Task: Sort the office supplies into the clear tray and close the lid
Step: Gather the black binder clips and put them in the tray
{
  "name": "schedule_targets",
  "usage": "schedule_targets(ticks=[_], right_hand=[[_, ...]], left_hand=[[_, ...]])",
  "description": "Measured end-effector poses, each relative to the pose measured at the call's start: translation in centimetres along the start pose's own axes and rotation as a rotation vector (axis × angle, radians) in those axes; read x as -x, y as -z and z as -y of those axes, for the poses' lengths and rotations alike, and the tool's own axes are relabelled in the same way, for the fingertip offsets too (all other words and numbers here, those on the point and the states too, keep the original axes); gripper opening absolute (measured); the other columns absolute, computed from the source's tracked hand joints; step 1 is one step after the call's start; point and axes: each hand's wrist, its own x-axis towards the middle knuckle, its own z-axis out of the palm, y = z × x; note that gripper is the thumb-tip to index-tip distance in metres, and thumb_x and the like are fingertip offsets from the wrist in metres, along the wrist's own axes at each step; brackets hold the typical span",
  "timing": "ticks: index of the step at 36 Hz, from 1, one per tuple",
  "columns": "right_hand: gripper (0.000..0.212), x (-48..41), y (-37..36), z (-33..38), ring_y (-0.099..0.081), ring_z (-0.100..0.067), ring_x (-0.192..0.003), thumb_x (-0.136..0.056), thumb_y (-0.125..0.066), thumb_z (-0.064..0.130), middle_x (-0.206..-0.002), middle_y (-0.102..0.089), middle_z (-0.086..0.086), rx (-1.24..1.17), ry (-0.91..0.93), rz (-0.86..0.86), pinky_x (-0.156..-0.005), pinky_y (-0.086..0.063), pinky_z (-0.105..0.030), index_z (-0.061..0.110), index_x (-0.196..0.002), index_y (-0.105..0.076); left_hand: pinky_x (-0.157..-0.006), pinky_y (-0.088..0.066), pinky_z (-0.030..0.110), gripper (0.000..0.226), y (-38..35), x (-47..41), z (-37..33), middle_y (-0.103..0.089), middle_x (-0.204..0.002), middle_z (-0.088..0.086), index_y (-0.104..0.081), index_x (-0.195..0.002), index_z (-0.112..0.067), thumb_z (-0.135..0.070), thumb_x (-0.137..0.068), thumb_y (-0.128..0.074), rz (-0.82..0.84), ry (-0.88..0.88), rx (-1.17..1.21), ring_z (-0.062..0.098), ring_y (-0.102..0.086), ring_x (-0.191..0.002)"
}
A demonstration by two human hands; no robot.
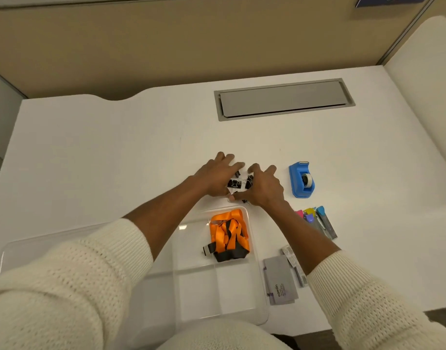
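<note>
A small pile of black binder clips [238, 183] lies on the white desk just beyond the clear tray [259, 309]. My left hand [218, 176] and my right hand [263, 186] cup the pile from both sides, fingers curled around the clips. The tray's far right compartment holds an orange and black lanyard [229, 234]. Its other compartments look bare, and my left sleeve hides part of them. The tray's clear lid [25, 246] lies open to the left.
A blue tape dispenser [301, 179] stands right of my hands. Coloured staple boxes and clips [317, 221] lie behind my right forearm. Grey cards [280, 281] and staple strips [293, 263] rest beside the tray. A grey cable hatch [283, 98] sits at the back.
</note>
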Motion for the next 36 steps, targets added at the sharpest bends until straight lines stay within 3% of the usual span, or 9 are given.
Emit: schedule_targets(ticks=[7, 11, 15, 21, 28, 32, 36], right_hand=[[0.086, -0.2, -1.0, -0.1, -0.053, -0.024, -0.074, -0.057, -0.091, 0.06, -0.122, -0.044, -0.013, -0.045, 0.019, -0.013, -0.065, -0.049, -0.034, 0.021, -0.121, -0.051], [0.055, -0.5, -0.9, -0.3, -0.06, -0.024, -0.074, -0.066, -0.092, 0.041, -0.118, -0.047, -0.01, -0.128, -0.025, 0.015, -0.066, -0.054, -0.032, 0.024, -0.109, -0.063], [0.033, -0.8, -1.0, -0.6, -0.058, -0.022, -0.077, -0.073, -0.087, 0.03, -0.11, -0.057, -0.01, -0.143, -0.028, -0.03, -0.064, -0.045, -0.028, 0.024, -0.101, -0.072], [0.022, -0.7, -1.0, -0.9, -0.065, -0.025, -0.082, -0.074, -0.085, 0.028, -0.102, -0.065, -0.009, -0.159, -0.007, -0.057, -0.068, -0.055, -0.032, 0.023, -0.093, -0.075], [0.018, -0.6, -0.8, -1.3, -0.067, -0.026, -0.085, -0.075, -0.083, 0.023, -0.101, -0.07, -0.009, -0.183, 0.017, -0.058, -0.074, -0.059, -0.035, 0.021, -0.092, -0.077], [0.017, -0.5, -0.7, -1.8, -0.065, -0.018, -0.078, -0.075, -0.085, 0.021, -0.093, -0.074, -0.002, -0.252, 0.023, -0.07, -0.063, -0.047, -0.023, 0.018, -0.09, -0.078], [0.015, -0.3, -0.7, -2.1, -0.062, -0.012, -0.074, -0.075, -0.085, 0.022, -0.082, -0.067, 0.009, -0.291, 0.05, -0.088, -0.06, -0.045, -0.021, 0.019, -0.089, -0.078]], left_hand=[[-0.093, -0.055, 0.04, 0.054, -0.4, -0.8, 0.4, -0.044, -0.141, 0.007, -0.064, -0.13, -0.02, -0.028, -0.08, -0.085, -0.059, -0.114, 0.116, 0.026, -0.041, -0.13], [-0.081, -0.052, 0.037, 0.033, -0.7, -0.7, 0.1, -0.054, -0.12, 0.005, -0.069, -0.11, -0.017, -0.027, -0.083, -0.085, -0.104, -0.099, 0.138, 0.024, -0.05, -0.108], [-0.083, -0.053, 0.041, 0.023, -0.9, -0.3, -0.3, -0.057, -0.117, 0.007, -0.07, -0.11, -0.013, -0.02, -0.09, -0.078, -0.127, -0.074, 0.194, 0.026, -0.055, -0.102], [-0.082, -0.055, 0.04, 0.021, -1.2, 0.2, -1.2, -0.06, -0.115, 0.006, -0.072, -0.108, -0.011, -0.015, -0.088, -0.077, -0.157, -0.027, 0.208, 0.024, -0.056, -0.099], [-0.076, -0.051, 0.036, 0.035, -1.2, 0.4, -1.3, -0.057, -0.112, 0.006, -0.063, -0.104, -0.011, -0.025, -0.08, -0.085, -0.135, 0.009, 0.219, 0.023, -0.051, -0.096], [-0.073, -0.047, 0.035, 0.037, -1.2, 0.4, -0.9, -0.057, -0.106, 0.004, -0.061, -0.098, -0.012, -0.023, -0.075, -0.087, -0.12, 0.039, 0.31, 0.023, -0.05, -0.092], [-0.073, -0.048, 0.035, 0.037, -1.2, 0.5, -0.6, -0.059, -0.103, 0.003, -0.062, -0.097, -0.012, -0.022, -0.073, -0.088, -0.113, 0.051, 0.359, 0.022, -0.052, -0.09]])
